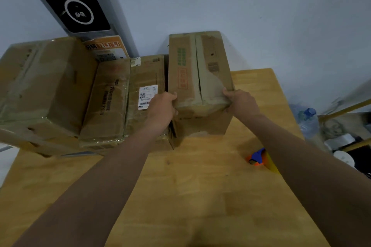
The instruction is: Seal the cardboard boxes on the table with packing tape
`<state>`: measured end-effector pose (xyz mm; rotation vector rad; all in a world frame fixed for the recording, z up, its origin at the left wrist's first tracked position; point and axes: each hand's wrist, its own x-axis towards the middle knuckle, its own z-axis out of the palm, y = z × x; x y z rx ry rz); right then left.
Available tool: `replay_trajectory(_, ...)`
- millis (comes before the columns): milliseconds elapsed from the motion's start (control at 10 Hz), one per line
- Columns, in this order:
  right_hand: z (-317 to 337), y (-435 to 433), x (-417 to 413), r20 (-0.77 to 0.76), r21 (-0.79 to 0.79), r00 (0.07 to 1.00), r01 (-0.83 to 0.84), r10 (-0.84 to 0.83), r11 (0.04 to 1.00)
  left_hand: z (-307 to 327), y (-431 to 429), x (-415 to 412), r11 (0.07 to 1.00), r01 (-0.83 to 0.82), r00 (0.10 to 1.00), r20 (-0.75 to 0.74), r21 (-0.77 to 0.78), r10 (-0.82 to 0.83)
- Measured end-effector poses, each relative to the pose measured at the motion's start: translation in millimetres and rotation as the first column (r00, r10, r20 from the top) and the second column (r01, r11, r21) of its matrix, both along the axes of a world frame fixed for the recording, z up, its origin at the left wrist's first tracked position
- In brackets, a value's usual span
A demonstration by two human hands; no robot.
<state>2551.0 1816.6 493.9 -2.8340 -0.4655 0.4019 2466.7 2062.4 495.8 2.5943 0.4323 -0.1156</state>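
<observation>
A tall brown cardboard box point(198, 78) stood at the far middle of the pale wooden table point(200, 196), held between a left grip point(161, 110) and a right grip point(242, 103) at its near corners. To its left, in a row, sat a flat labelled cardboard box point(146, 74) just beside it, then a tape-wrapped cardboard box point(108, 98), then a large cardboard box point(46, 82) at the table's left edge. A blue-and-orange tape dispenser point(257, 157) lay nearer, to the right. A clear plastic bottle point(309, 122) stood beyond the table's right edge.

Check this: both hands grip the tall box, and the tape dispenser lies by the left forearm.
The left hand and right hand do grip the tall box, but the tape dispenser lies by the right forearm; the head view shows it.
</observation>
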Motion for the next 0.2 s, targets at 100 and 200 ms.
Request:
replay_trajectory(100, 14.2, -0.3, -17.7, -0.017, -0.026, 1.000, -0.010, 0.010, 1.000, 10.0, -13.9, -17.7, 1.000, 0.018, 0.998, -0.059, 0.022, -0.017)
replay_trajectory(200, 44.4, -0.1, -35.5, 0.004, 0.025, 0.999, -0.046, 0.046, 0.999, 34.0, -31.9, -37.1, 0.999, 0.038, 0.997, -0.065, 0.038, -0.036)
